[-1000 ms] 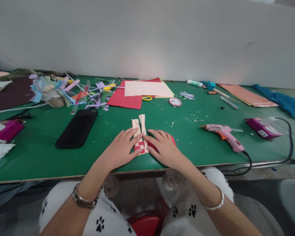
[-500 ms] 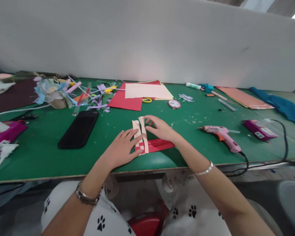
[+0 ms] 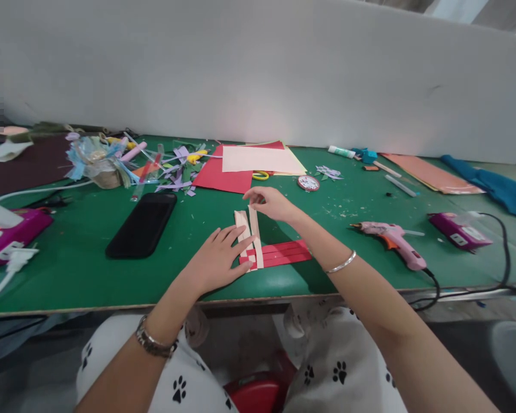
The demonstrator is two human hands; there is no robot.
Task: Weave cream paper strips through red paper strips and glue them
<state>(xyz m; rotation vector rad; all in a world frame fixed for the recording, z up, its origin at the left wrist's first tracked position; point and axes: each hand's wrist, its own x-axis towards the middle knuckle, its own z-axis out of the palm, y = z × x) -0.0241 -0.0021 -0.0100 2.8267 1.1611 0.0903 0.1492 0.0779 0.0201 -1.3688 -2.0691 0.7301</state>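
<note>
My left hand (image 3: 212, 258) lies flat with fingers spread, its fingertips pressing on a small weave of red and cream paper strips (image 3: 250, 259). Red strips (image 3: 286, 253) run out side by side to the right from the weave. Cream strips (image 3: 241, 222) stretch away toward the back, partly under my left fingers. A separate cream paper strip (image 3: 255, 232) crosses the red ones just right of them. My right hand (image 3: 270, 202) is curled at the far end of this strip, thumb and fingers closed about its tip; the exact contact is partly hidden.
Behind lie red paper (image 3: 227, 178), a cream sheet (image 3: 253, 159), yellow-handled scissors (image 3: 260, 175) and a round tin (image 3: 308, 183). A black phone (image 3: 141, 225) rests at left, with purple scraps beyond. At right are a pink glue gun (image 3: 391, 238) and a purple power strip (image 3: 460, 230).
My right hand has moved a little away from me and left, to the far tip of the cream strip, uncovering more red strips. My left hand stays pressed on the weave.
</note>
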